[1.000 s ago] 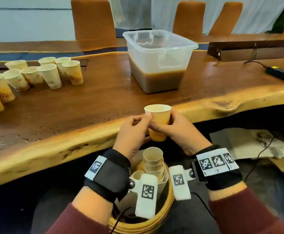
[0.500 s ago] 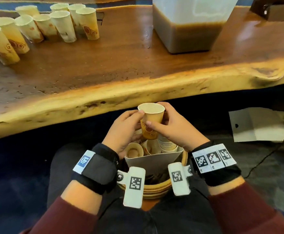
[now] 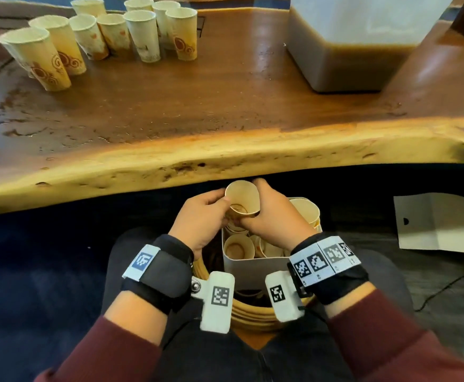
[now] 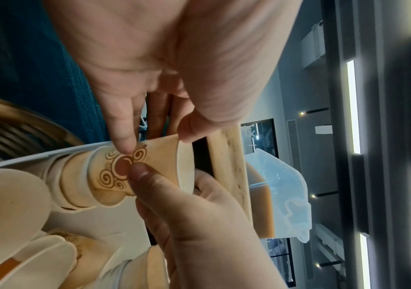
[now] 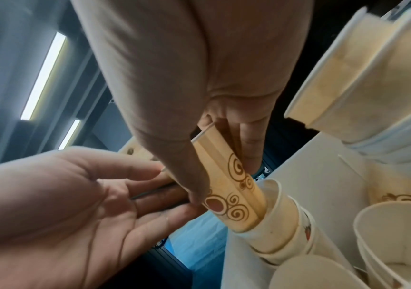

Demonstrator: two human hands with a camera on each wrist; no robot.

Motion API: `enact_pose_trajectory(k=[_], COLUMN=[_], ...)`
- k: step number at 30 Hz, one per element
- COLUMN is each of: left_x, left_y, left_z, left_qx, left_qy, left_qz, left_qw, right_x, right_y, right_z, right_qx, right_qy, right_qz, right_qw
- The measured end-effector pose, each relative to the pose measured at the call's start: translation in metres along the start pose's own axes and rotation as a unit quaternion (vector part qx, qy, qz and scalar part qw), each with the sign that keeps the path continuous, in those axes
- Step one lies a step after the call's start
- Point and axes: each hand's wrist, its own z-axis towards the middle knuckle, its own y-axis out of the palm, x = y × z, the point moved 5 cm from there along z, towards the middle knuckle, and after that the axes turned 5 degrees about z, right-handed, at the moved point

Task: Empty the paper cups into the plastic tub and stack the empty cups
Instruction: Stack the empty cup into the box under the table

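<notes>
Below the wooden surface edge, both hands are gripping the empty paper cup; right hand fingers pinching its wall, left hand fingertips steadying it; its base is entering the stack of cups directly beneath, axis nearly aligned.

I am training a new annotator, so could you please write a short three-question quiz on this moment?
1. True or false: the held cup has liquid inside.
2. Which hand pinches it: A left only, B right only, C both?
3. Its base enters what?

Key: 1 false, it looks empty. 2 C; the left hand pinches too. 3 The stack of nested cups in the white box.
</notes>
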Motion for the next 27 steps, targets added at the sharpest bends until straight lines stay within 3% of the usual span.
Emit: enact_pose_trajectory(k=[10, 14, 17, 20, 23, 27], left_x=[-0.019, 0.001, 0.026, 0.068, 0.115, 0.16], left_y=[-0.002, -0.011, -0.015, -0.018, -0.034, -0.06], left_z=[0.018, 0.014, 0.0, -0.015, -0.013, 0.012], left_qx=[-0.004, 0.006, -0.05, -0.106, -0.073, -0.013], left_qy=[-0.048, -0.006, 0.014, 0.012, 0.044, 0.068], left_qz=[-0.014, 0.086, 0.128, 0.069, 0.003, -0.093], left_qw=[0.999, 0.996, 0.99, 0.992, 0.996, 0.993], right_x=[0.012, -0.003, -0.02, -0.047, -0.083, -0.134], right_y=[0.015, -0.002, -0.022, -0.05, -0.075, -0.096], right_z=[0.02, 0.013, 0.007, 0.005, 0.015, 0.058], right_qx=[-0.03, -0.039, -0.067, -0.093, -0.114, -0.076], right_qy=[0.041, 0.033, 0.019, -0.019, -0.031, -0.076], right_qz=[-0.069, -0.082, -0.09, -0.027, 0.122, 0.209], right_qw=[0.996, 0.995, 0.994, 0.995, 0.986, 0.972])
